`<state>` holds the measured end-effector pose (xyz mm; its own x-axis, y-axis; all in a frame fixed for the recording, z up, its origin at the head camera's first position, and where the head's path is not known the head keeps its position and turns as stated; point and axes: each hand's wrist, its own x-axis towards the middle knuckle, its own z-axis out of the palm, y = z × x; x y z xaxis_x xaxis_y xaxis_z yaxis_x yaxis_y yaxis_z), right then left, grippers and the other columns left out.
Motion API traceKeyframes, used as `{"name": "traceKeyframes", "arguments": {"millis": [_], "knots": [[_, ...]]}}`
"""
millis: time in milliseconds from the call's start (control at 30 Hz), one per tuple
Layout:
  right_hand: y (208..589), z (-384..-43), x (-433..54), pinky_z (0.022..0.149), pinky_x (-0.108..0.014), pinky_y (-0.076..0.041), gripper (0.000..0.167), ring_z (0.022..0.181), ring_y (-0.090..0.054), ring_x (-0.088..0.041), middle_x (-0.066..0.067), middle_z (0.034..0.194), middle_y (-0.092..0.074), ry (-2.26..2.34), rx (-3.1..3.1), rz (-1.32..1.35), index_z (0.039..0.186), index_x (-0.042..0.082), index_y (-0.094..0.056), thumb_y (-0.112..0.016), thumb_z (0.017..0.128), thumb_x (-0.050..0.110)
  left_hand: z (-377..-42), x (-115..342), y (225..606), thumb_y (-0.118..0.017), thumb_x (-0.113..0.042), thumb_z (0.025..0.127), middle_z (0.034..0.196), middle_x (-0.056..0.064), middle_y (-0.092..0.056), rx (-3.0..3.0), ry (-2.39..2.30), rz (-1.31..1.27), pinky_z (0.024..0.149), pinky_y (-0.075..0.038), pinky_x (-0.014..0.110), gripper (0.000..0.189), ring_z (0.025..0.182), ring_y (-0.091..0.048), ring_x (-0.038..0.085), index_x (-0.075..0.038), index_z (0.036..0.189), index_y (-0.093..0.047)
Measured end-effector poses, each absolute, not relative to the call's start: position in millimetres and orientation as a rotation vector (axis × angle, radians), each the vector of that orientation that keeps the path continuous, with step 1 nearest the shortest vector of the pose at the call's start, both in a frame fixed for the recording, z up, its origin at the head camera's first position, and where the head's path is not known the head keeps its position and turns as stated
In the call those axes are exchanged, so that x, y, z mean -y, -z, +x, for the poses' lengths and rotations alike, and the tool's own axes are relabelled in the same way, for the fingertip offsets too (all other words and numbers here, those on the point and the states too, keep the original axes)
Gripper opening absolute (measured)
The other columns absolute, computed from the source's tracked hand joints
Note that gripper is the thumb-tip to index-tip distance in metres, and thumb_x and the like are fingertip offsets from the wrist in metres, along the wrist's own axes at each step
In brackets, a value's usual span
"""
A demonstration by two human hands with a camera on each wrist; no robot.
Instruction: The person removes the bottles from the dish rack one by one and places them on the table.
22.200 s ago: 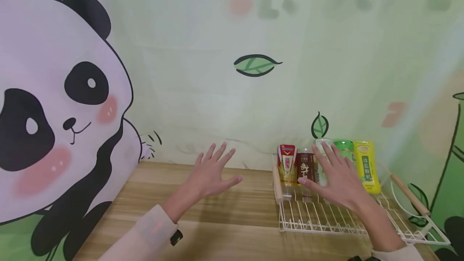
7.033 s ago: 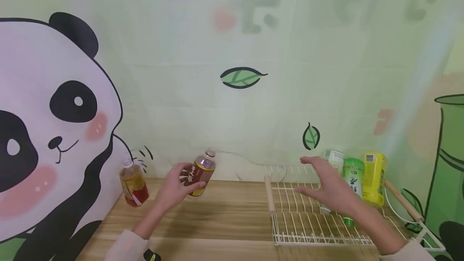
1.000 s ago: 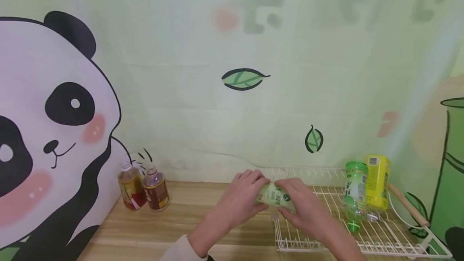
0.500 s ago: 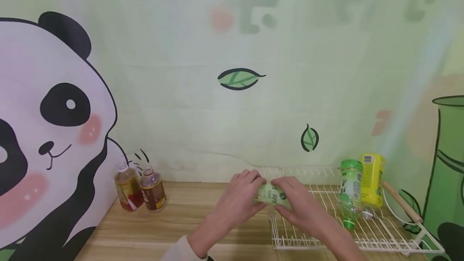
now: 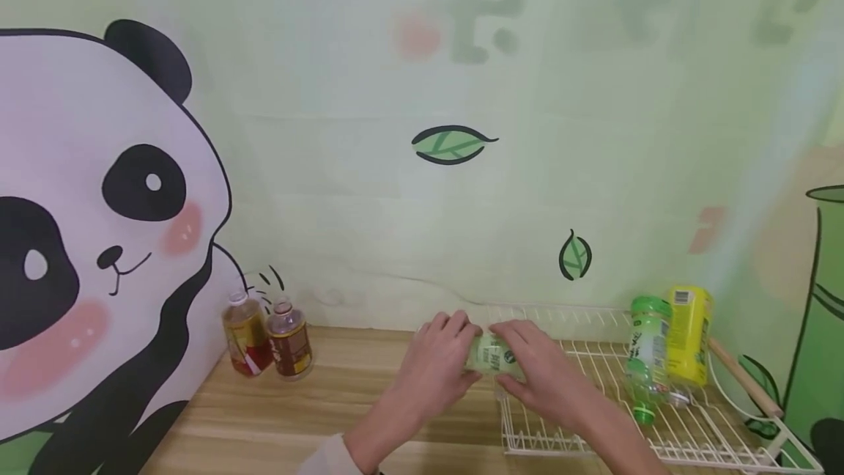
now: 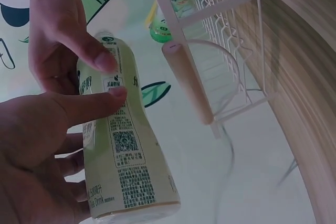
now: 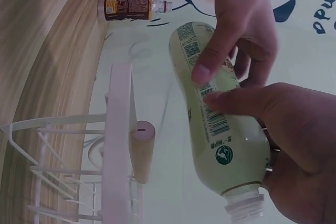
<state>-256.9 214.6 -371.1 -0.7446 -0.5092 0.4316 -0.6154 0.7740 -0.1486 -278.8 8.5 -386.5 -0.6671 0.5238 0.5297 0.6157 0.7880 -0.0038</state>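
Note:
Both hands hold a pale green plastic drink bottle in front of me, above the left end of the white wire rack. My left hand grips its base half and my right hand its neck half. In the left wrist view, the label with a square code on the bottle faces up, and both thumbs press on it. The bottle neck points away from the fingers in the right wrist view; whether it has a cap I cannot tell.
A red-and-gold bottle and a dark brown-labelled bottle stand on the wooden table at left. In the rack lie a green-capped bottle and a yellow-labelled bottle. The rack has wooden handles. A panda-printed cloth hangs behind.
Since the oldest frames, the red-and-gold and brown bottles went from rack to table left, and the pale green bottle came up into both hands. Over the last second only the view shifts slightly.

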Motion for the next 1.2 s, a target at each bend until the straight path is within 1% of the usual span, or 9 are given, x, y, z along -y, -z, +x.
{"name": "traceKeyframes", "arguments": {"millis": [100, 233, 333, 467, 633, 767, 900, 1067, 1200], "knots": [[369.4, -255.2, -216.3, 0.108, -0.049, -0.053, 0.080, 0.132, -0.057, -0.032, -0.015, 0.147, -0.058, -0.418, 2.645, 0.833, 0.149, 0.001, -0.053, -0.092, 0.084, 0.023, -279.5, -5.0, 388.6, -0.095, -0.037, 0.080, 0.114, -0.003, -0.062, 2.488, 0.266, -0.849, 0.088, -0.056, 0.029, 0.059, 0.101, -0.058, 0.016, -0.013, 0.127, -0.071], [363.1, -252.2, -222.3, 0.111, -0.053, -0.050, 0.088, 0.136, -0.054, -0.038, -0.018, 0.150, -0.055, -0.438, 2.614, 0.843, 0.152, -0.001, -0.050, -0.094, 0.082, 0.030, -283.4, 7.5, 390.6, -0.095, -0.032, 0.081, 0.116, -0.003, -0.061, 2.526, 0.369, -0.848, 0.088, -0.054, 0.027, 0.060, 0.103, -0.055, 0.015, -0.012, 0.132, -0.070], [357.0, -249.7, -233.0, 0.111, -0.057, -0.049, 0.088, 0.138, -0.053, -0.040, -0.019, 0.150, -0.054, -0.450, 2.571, 0.843, 0.152, -0.001, -0.050, -0.093, 0.083, 0.034, -287.8, 21.8, 392.6, -0.095, -0.026, 0.080, 0.118, -0.002, -0.060, 2.528, 0.505, -0.841, 0.090, -0.054, 0.029, 0.064, 0.105, -0.053, 0.016, -0.011, 0.136, -0.067], [352.6, -248.2, -254.5, 0.112, -0.061, -0.046, 0.086, 0.141, -0.049, -0.042, -0.020, 0.154, -0.051, -0.494, 2.584, 0.790, 0.155, 0.001, -0.047, -0.086, 0.090, 0.041, -297.2, 46.3, 398.7, -0.094, -0.021, 0.081, 0.120, 0.000, -0.059, 2.489, 0.659, -0.793, 0.092, -0.056, 0.033, 0.066, 0.109, -0.051, 0.018, -0.008, 0.139, -0.065], [350.5, -247.0, -283.0, 0.110, -0.066, -0.045, 0.082, 0.141, -0.047, -0.044, -0.020, 0.154, -0.051, -0.537, 2.617, 0.700, 0.156, 0.004, -0.046, -0.078, 0.095, 0.048, -311.1, 80.8, 410.3, -0.092, -0.020, 0.083, 0.121, 0.003, -0.060, 2.420, 0.882, -0.623, 0.092, -0.056, 0.038, 0.065, 0.111, -0.054, 0.022, -0.008, 0.140, -0.064], [351.0, -245.9, -303.8, 0.108, -0.069, -0.045, 0.078, 0.140, -0.048, -0.046, -0.022, 0.154, -0.052, -0.560, 2.626, 0.649, 0.155, 0.003, -0.046, -0.078, 0.097, 0.045, -318.9, 105.3, 418.9, -0.089, -0.022, 0.087, 0.127, 0.008, -0.061, 2.380, 1.143, -0.447, 0.098, -0.055, 0.048, 0.068, 0.116, -0.059, 0.027, -0.007, 0.146, -0.059], [352.5, -245.9, -322.9, 0.106, -0.071, -0.045, 0.077, 0.140, -0.048, -0.048, -0.023, 0.155, -0.051, -0.596, 2.664, 0.587, 0.155, 0.003, -0.046, -0.076, 0.098, 0.046, -325.3, 126.5, 433.1, -0.085, -0.030, 0.093, 0.140, 0.013, -0.060, 2.333, 1.363, -0.243, 0.108, -0.048, 0.059, 0.069, 0.127, -0.057, 0.033, -0.008, 0.151, -0.053], [357.8, -250.4, -344.6, 0.103, -0.074, -0.044, 0.075, 0.137, -0.048, -0.052, -0.026, 0.151, -0.053, -0.662, 2.673, 0.517, 0.154, 0.000, -0.047, -0.075, 0.099, 0.043, -335.8, 146.5, 457.8, -0.082, -0.037, 0.095, 0.148, 0.017, -0.057, 2.309, 1.498, -0.074, 0.118, -0.038, 0.057, 0.073, 0.137, -0.051, 0.036, -0.007, 0.153, -0.048], [366.5, -259.2, -362.0, 0.100, -0.073, -0.046, 0.073, 0.134, -0.050, -0.052, -0.029, 0.147, -0.055, -0.723, 2.639, 0.445, 0.153, -0.002, -0.047, -0.076, 0.099, 0.038, -341.1, 155.8, 473.0, -0.083, -0.031, 0.094, 0.150, 0.022, -0.055, 2.295, 1.538, -0.012, 0.118, -0.040, 0.056, 0.075, 0.139, -0.050, 0.039, -0.004, 0.154, -0.046]]}}
